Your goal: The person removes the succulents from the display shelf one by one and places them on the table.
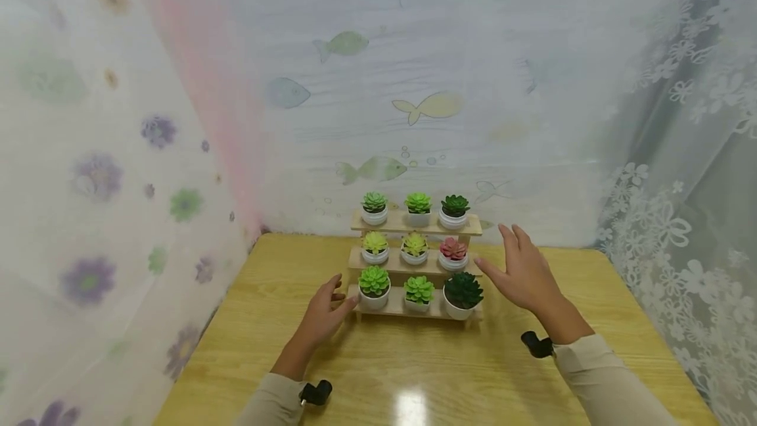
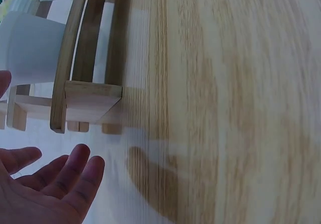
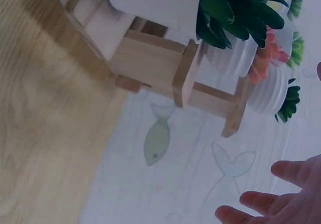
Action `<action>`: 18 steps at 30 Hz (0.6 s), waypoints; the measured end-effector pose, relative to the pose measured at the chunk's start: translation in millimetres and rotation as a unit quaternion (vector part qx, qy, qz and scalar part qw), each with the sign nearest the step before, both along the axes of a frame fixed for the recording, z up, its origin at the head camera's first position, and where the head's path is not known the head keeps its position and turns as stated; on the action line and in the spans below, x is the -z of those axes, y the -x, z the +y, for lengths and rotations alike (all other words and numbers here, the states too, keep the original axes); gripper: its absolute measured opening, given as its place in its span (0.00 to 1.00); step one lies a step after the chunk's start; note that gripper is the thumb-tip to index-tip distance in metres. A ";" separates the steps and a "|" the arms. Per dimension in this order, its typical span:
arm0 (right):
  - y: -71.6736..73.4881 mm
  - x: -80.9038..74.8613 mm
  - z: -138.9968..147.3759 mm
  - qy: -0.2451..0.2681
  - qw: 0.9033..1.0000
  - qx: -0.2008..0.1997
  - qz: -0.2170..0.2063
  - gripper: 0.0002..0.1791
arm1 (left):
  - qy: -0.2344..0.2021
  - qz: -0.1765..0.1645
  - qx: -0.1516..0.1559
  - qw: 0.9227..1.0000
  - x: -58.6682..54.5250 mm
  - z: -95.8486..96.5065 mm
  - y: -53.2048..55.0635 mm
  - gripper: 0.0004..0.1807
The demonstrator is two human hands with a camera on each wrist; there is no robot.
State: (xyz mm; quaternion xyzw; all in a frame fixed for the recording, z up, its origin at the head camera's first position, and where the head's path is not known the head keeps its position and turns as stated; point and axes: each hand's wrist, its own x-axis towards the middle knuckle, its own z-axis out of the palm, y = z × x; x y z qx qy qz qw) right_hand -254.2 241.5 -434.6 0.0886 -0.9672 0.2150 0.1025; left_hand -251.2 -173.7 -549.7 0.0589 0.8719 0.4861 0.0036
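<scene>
A three-tier wooden stand [image 1: 402,308] holds several small potted succulents in white pots, three to a tier. At the bottom tier's left end, my left hand [image 1: 324,311] has its fingers spread, the thumb close to a bright green succulent [image 1: 374,281]. In the left wrist view those fingers [image 2: 70,184] are apart from the wooden end. My right hand [image 1: 523,275] hovers to the right of the stand, fingers extended and holding nothing. Nearest to it are a pink succulent [image 1: 453,248] on the middle tier and a dark green succulent [image 1: 464,290] on the bottom one.
The stand rests toward the back of a wooden table [image 1: 378,367]. Behind it hangs a pale curtain with printed fish [image 1: 437,105]. Flowered cloth [image 1: 97,176] hangs at the left and lace [image 1: 662,222] at the right. Each wrist wears a small black camera [image 1: 537,344].
</scene>
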 end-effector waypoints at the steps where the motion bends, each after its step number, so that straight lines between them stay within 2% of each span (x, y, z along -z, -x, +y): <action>1: 0.9 -0.6 -0.3 0.003 1.000 -0.002 -0.001 0.55 | -0.002 0.000 -0.002 1.000 0.2 0.8 0.3 0.47; 6: 5.8 -3.3 -3.5 0.008 1.000 -0.007 0.002 0.55 | -0.020 -0.011 -0.017 1.000 1.1 2.3 1.1 0.45; 11: 11.0 -7.7 -7.7 0.012 1.000 -0.012 0.004 0.53 | -0.063 -0.040 -0.030 0.997 4.0 4.5 1.7 0.40; 18: 20.5 -15.1 -14.7 0.035 0.999 -0.009 -0.005 0.53 | -0.153 -0.078 -0.036 0.984 6.2 4.3 4.8 0.36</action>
